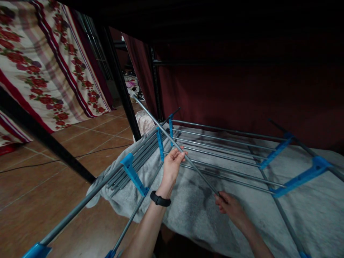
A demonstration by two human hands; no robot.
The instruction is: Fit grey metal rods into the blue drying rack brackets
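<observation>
A loose grey metal rod (153, 118) runs slantwise across the middle of the view, held in both hands. My left hand (174, 157), with a black band on its wrist, is closed around the rod near its middle. At the rod's lower end, my right hand (227, 206) pinches it between thumb and fingers. Below and behind lies a metal rack frame of parallel grey rods (223, 141) with blue plastic brackets (134, 175). Another blue bracket (298, 179) joins the rods on the right. A bundle of grey rods (134, 163) rests to the left of my left hand.
The frame lies on a grey blanket (199, 211) over a low surface. Black metal posts (122, 82) stand at the left, and a dark structure hangs overhead. Past them are a floral curtain (53, 68) and a tiled floor (61, 172) with a black cable (67, 157).
</observation>
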